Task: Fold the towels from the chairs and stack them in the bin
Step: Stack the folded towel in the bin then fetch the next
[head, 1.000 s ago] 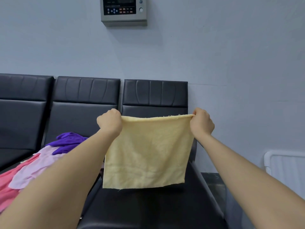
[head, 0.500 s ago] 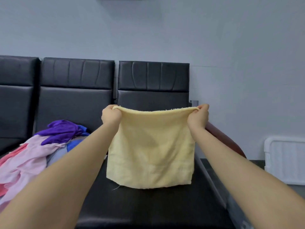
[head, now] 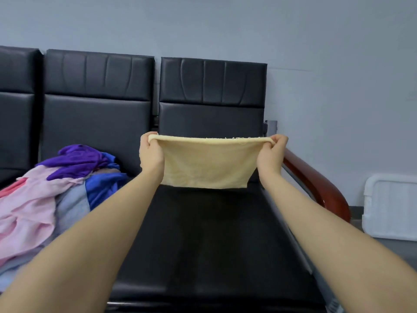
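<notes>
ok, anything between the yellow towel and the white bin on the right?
Yes: the chair's wooden armrest sits between the yellow towel, held by both the left hand and right hand, and the white bin. Lifting over it should clear.

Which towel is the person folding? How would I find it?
Find the rightmost black padded chair by the wall. In front of it, the left hand and right hand hold a pale yellow towel stretched flat; the heaped towels are pink, purple and blue.
</notes>
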Available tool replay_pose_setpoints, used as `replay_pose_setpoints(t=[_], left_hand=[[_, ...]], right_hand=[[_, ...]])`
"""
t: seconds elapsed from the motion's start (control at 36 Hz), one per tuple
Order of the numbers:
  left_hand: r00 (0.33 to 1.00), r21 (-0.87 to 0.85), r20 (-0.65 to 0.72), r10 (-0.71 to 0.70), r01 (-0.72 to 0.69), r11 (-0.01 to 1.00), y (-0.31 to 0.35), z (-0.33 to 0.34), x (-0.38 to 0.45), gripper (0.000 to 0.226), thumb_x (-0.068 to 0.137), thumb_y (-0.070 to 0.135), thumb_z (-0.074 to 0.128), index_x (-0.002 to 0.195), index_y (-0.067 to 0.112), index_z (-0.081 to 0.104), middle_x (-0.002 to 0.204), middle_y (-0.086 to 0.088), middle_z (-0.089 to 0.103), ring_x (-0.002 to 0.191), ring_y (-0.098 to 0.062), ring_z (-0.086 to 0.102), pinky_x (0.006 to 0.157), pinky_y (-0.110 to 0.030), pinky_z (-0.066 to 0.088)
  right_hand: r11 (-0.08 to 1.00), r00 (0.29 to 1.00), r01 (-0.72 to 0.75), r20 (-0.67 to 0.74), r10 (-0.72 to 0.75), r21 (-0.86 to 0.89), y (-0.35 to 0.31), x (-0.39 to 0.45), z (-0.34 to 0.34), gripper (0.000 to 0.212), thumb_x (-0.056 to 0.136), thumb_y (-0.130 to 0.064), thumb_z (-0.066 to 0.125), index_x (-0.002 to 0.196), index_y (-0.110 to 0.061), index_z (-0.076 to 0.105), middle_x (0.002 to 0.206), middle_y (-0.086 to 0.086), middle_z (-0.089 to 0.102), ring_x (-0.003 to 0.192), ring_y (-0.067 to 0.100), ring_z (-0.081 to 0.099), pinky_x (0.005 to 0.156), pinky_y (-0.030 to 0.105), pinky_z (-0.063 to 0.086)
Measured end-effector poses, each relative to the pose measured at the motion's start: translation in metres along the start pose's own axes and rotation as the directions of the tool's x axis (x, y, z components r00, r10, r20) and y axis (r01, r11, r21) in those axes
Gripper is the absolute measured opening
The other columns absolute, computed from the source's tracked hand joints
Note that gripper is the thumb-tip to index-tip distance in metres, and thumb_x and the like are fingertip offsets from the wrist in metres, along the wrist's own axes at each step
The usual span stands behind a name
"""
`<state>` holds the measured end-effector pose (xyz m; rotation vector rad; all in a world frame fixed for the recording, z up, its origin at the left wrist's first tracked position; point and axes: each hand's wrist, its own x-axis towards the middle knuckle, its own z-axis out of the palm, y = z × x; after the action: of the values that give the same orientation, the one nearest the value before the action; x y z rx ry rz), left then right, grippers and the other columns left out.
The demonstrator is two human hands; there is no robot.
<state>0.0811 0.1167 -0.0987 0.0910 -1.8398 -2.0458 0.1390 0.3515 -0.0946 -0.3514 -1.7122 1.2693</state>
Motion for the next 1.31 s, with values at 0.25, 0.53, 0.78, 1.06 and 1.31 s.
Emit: replay_pose_setpoints(t=[0.25, 0.53, 0.78, 1.06, 1.31], left_hand=[[0.984, 0.269, -0.173, -0.041, 0.087, 0.959, -0.025, -0.025, -0.033, 0.034, 0.095, 0.021, 0.033, 0.117, 0.013, 0.058, 0.136, -0.005, 0.041, 0.120, -0.033, 0.040, 0.103, -0.041, 0.032], [0.987, 0.604, -0.072, -0.144, 0.158, 0.781, -0.055, -0.037, -0.030, 0.032, 0.095, 0.018, 0.042, 0.120, 0.002, 0.049, 0.119, -0.018, 0.057, 0.104, -0.037, 0.056, 0.089, -0.043, 0.047], [0.973, 0.743, 0.009, -0.229, 0.147, 0.653, -0.109, -0.027, -0.013, 0.027, 0.097, 0.011, 0.041, 0.117, -0.002, 0.053, 0.122, -0.020, 0.054, 0.108, -0.037, 0.054, 0.090, -0.042, 0.046], [0.963, 0.807, -0.053, -0.265, 0.198, 0.557, -0.140, -0.025, 0.009, 0.033, 0.093, 0.012, 0.045, 0.123, 0.000, 0.050, 0.118, -0.018, 0.057, 0.104, -0.037, 0.056, 0.087, -0.042, 0.046], [0.983, 0.845, -0.085, -0.161, 0.157, 0.511, -0.141, -0.003, 0.024, 0.034, 0.100, 0.023, 0.035, 0.125, 0.001, 0.044, 0.126, -0.018, 0.052, 0.113, -0.037, 0.052, 0.082, -0.037, 0.036]], right_hand=[[0.988, 0.992, -0.127, -0.025, 0.125, -0.092, 0.016, -0.035, -0.022, 0.017, 0.090, -0.005, 0.036, 0.093, -0.019, 0.045, 0.096, 0.002, 0.052, 0.094, 0.020, 0.050, 0.080, 0.033, 0.042], [0.872, 0.952, -0.270, 0.025, 0.306, -0.408, 0.046, -0.052, -0.028, 0.010, 0.090, -0.012, 0.044, 0.089, -0.017, 0.053, 0.097, 0.003, 0.058, 0.105, 0.029, 0.051, 0.097, 0.044, 0.042], [0.745, 0.863, -0.300, 0.163, 0.478, -0.596, 0.093, -0.058, -0.005, 0.019, 0.094, -0.012, 0.048, 0.108, -0.012, 0.061, 0.109, 0.008, 0.060, 0.106, 0.029, 0.053, 0.101, 0.045, 0.041], [0.649, 0.921, -0.075, 0.197, 0.336, -0.757, 0.134, -0.058, 0.015, 0.014, 0.095, -0.011, 0.043, 0.099, -0.016, 0.055, 0.100, 0.005, 0.059, 0.105, 0.025, 0.050, 0.099, 0.041, 0.026], [0.806, 0.946, -0.154, 0.150, 0.287, -0.571, 0.145, -0.044, 0.027, 0.009, 0.096, -0.008, 0.036, 0.095, -0.012, 0.044, 0.097, 0.009, 0.057, 0.085, 0.023, 0.055, 0.071, 0.036, 0.046]])
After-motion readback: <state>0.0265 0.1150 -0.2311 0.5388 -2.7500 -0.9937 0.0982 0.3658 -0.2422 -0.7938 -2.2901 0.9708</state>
